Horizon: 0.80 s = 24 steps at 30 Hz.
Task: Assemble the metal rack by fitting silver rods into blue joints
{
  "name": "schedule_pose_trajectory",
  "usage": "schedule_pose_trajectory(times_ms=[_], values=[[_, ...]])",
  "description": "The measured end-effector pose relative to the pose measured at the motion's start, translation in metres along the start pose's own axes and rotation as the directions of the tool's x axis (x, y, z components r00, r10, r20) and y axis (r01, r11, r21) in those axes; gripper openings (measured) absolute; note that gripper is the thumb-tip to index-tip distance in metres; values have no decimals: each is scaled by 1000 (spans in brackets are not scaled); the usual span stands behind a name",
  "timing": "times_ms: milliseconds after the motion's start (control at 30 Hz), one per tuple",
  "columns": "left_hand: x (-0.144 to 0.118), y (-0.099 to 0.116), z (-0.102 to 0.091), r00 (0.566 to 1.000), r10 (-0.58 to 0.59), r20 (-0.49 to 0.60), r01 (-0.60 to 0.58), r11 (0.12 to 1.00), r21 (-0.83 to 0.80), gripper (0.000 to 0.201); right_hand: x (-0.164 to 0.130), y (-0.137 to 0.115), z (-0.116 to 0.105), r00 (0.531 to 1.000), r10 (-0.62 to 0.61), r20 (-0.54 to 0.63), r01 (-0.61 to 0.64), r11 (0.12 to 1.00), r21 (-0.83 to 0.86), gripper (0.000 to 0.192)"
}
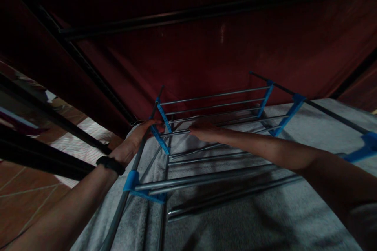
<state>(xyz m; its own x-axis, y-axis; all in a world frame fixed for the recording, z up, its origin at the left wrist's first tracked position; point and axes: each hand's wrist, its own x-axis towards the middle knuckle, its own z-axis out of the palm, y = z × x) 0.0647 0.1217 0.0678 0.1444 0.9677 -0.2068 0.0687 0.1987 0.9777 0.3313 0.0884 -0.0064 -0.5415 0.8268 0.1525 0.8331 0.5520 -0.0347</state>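
Nearest the camera, two bare forearms reach forward over a grey towel-like cloth (265,219) that covers the lower part of the view. Left forearm carries a black wristband (111,164). Left of the cloth, a tiled floor (26,192) in reddish brown, partly crossed by dark bars. On the cloth stands a metal rack (212,182) built of grey tubes joined by blue plastic connectors; its nearest shelf is a set of parallel rods running left to right, ending at a blue connector (132,182) on the left upright pole. Further along that same pole, the left hand (136,138) is wrapped around the tube just below the next blue connector, fingers curled closed on the rack. Just beside it, to the right, the right hand (203,130) lies palm down on the rods of the middle shelf, fingers touching the metal; whether it is gripping a rod or only resting cannot be told in the dim light. Beyond the hands, the far shelf of the rack shows four thin rods between two blue side pieces (266,98), with a dark rail leading off to the right through further blue connectors. Behind everything hangs a dark red fabric (224,47), stretched over black frame poles (182,15) that cross the top of the view.
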Motion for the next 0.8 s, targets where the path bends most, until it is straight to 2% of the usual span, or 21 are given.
schedule_pose_trajectory(times_ms=[233,367,500,667,800], values=[[-1,0,2,1000,18,-4,-17,1000,23,28,1,3,7,1000,-26,-13,26,999,22,29],[2,-3,-1,999,26,-29,-25,999,43,28,3,4,7,1000,0,-2,0,1000,23,31],[0,-4,-1,999,53,-3,-53,998,35,28,6,5,6,999,15,35,-16,1000,19,34],[-4,0,5,998,6,-59,-5,1000,12,18,12,6,4,996,18,85,-27,995,100,32],[-10,3,9,999,33,-29,-33,999,-6,16,13,6,8,996,15,86,-26,991,131,31]])
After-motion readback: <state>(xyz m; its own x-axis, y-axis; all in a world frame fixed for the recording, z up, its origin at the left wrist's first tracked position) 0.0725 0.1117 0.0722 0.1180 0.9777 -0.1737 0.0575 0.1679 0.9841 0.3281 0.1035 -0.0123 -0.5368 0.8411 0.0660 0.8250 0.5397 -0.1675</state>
